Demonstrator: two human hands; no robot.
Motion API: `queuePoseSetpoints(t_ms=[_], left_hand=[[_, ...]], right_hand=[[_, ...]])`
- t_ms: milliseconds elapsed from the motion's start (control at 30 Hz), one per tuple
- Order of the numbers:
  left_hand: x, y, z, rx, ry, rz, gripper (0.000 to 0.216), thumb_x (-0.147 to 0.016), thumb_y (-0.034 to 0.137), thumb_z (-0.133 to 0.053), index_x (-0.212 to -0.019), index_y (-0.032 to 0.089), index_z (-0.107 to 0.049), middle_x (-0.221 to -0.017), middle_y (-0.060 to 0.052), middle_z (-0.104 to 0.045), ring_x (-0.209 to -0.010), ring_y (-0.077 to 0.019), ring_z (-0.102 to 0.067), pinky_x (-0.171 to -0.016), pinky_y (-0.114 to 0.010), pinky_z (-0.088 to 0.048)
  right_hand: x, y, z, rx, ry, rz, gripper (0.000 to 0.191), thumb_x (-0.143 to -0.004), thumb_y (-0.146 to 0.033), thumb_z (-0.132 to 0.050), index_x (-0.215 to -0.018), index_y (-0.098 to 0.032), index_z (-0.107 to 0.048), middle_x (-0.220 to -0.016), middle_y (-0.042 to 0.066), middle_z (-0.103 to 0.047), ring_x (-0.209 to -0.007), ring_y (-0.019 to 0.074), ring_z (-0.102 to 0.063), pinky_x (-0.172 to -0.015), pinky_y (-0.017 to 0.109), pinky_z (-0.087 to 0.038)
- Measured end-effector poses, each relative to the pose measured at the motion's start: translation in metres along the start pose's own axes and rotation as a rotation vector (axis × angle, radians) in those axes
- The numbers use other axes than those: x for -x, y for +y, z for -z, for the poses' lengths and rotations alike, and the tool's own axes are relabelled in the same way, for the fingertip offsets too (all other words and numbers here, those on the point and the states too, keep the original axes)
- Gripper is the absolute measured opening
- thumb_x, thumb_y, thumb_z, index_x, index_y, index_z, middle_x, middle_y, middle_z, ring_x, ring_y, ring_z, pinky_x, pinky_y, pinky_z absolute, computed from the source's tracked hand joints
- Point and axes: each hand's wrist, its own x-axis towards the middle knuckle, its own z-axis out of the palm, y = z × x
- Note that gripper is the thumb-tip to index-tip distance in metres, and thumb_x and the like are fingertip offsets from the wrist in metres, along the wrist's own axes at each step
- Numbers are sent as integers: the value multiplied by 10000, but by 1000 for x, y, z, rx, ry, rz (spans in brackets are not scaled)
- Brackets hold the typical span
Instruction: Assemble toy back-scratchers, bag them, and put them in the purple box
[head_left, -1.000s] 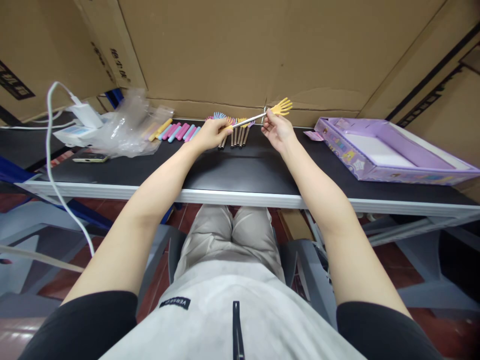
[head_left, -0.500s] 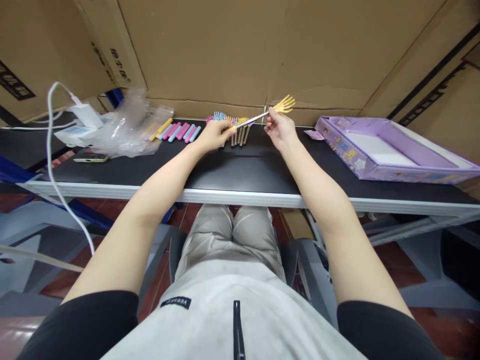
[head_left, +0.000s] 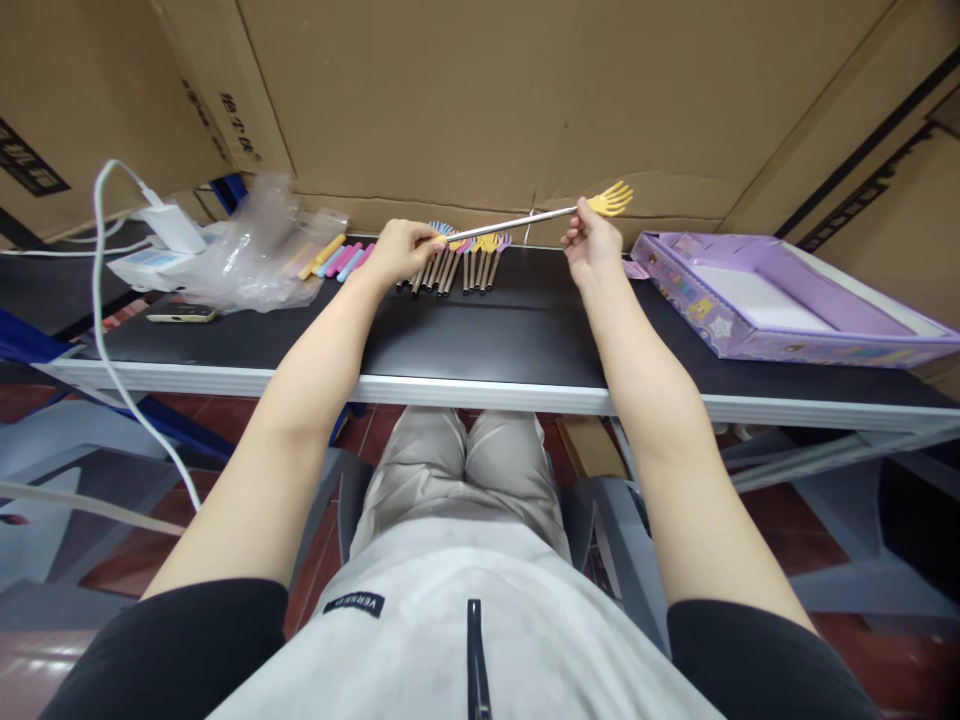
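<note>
I hold a telescopic back scratcher (head_left: pixel 525 218) with a silver rod and a yellow hand-shaped head (head_left: pixel 609 200) above the black table (head_left: pixel 480 330). My left hand (head_left: pixel 401 250) is closed on its handle end. My right hand (head_left: pixel 589 240) pinches the rod just below the yellow head. The rod is stretched long between the two hands. Under it, several more scratchers (head_left: pixel 465 262) with coloured heads lie in a row on the table.
Coloured handle sleeves (head_left: pixel 337 260) lie beside a crumpled clear plastic bag (head_left: pixel 255 255) at the left. A white charger and cable (head_left: pixel 161 225), a phone (head_left: pixel 180 314) and an open purple box (head_left: pixel 765 300) to the right are also on the table. Cardboard (head_left: pixel 480 100) stands behind.
My hands have moved apart, the right one going right, and the scratcher's rod has lengthened. Its yellow head now sits farther right.
</note>
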Motion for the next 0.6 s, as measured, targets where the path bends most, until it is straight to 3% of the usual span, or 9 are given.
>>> queuePoseSetpoints(t_ms=[200, 433, 600], left_hand=[[1, -9, 16, -3, -33, 64, 240, -990, 306, -642, -1060, 150, -810, -866, -72, -746, -889, -228, -647, -867, -353, -474], [9, -19, 34, -30, -14, 187, 227, -972, 331, -680, -1003, 157, -822, -824, -64, -754, -845, -220, -644, -823, -332, -490], [7, -31, 29, -38, -6, 162, 232, -961, 351, -686, -999, 162, -815, -824, -59, -739, -853, -220, -643, -839, -340, -501]], right_hand=[[-16, -14, 17, 62, 34, 13, 455, -1094, -332, -770, -745, -242, -492, -607, -74, -432, -568, 83, -394, -569, 243, -421], [-32, -22, 39, 49, 152, 41, 531, -993, -287, -861, -658, -233, -453, -547, -90, -405, -490, 58, -363, -471, 192, -384], [-32, -27, 48, 130, 142, 41, 625, -913, -365, -916, -636, -223, -373, -525, -104, -360, -449, 43, -343, -451, 163, -366]])
